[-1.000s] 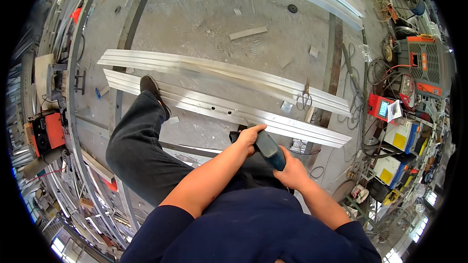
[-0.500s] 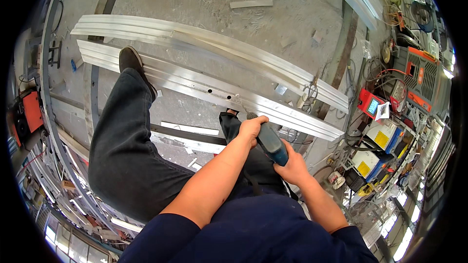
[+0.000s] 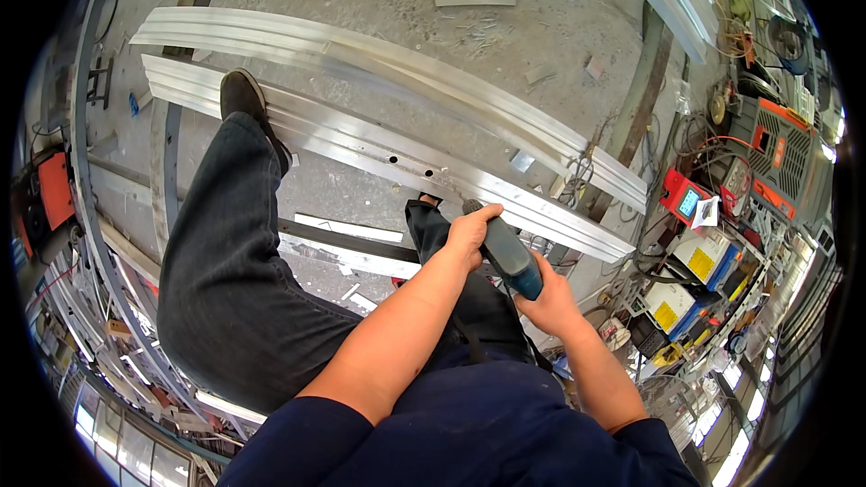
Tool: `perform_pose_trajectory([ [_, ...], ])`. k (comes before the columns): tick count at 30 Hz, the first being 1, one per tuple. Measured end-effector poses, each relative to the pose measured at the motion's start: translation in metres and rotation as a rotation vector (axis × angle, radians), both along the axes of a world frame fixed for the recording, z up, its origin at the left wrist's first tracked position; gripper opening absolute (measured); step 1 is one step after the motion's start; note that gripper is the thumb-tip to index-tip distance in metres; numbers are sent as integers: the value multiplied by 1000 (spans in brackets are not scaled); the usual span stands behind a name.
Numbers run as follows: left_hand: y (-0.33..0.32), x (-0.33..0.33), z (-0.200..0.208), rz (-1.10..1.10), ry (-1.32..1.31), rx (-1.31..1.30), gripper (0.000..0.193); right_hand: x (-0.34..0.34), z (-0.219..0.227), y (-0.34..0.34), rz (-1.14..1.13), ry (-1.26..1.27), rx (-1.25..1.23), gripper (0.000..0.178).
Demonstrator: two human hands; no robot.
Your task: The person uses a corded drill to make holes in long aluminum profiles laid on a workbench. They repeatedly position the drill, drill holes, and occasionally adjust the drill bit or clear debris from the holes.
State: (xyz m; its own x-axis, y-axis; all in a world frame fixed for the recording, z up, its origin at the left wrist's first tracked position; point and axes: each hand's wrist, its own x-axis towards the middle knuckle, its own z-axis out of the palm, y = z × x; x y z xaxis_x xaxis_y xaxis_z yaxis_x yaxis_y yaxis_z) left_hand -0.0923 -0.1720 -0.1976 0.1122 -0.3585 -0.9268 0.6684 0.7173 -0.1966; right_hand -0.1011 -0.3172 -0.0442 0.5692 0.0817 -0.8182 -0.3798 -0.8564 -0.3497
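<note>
A dark teal and black power drill (image 3: 511, 255) is held in both my hands, its front end angled toward the silver metal profile (image 3: 352, 151) that runs across in front of me. My left hand (image 3: 469, 236) is closed around the drill's front part. Round the rear end my right hand (image 3: 548, 299) is closed, the handle below hidden from sight. Two dark round holes (image 3: 393, 160) show in the profile, left of the drill's front. Whether the drill's tip touches the metal I cannot tell. My left shoe (image 3: 242, 95) rests on the profile's left part.
Behind lies a second long silver profile (image 3: 361, 65). Dark steel rails (image 3: 165, 153) run underneath. At right are an orange and grey machine (image 3: 780, 149), a red device with a screen (image 3: 683, 197), cables and boxes (image 3: 704, 257). Metal scraps (image 3: 474, 0) litter the floor.
The view has shifted slightly, so the profiles appear higher. Both hands and the drill sit a little farther right in the picture; the grip is the same.
</note>
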Motion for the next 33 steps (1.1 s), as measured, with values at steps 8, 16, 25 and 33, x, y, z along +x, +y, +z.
perform_pose_trajectory([
  [8,-1,25,31,18,30,-189,51,35,3,3,-134,49,26,68],
  [16,17,35,34,31,57,-190,43,61,17,34,-31,73,-38,63],
  [25,25,29,35,54,72,-212,34,42,13,41,-4,-23,-79,62],
  [33,25,37,34,136,62,-223,39,78,17,47,62,100,-125,67],
])
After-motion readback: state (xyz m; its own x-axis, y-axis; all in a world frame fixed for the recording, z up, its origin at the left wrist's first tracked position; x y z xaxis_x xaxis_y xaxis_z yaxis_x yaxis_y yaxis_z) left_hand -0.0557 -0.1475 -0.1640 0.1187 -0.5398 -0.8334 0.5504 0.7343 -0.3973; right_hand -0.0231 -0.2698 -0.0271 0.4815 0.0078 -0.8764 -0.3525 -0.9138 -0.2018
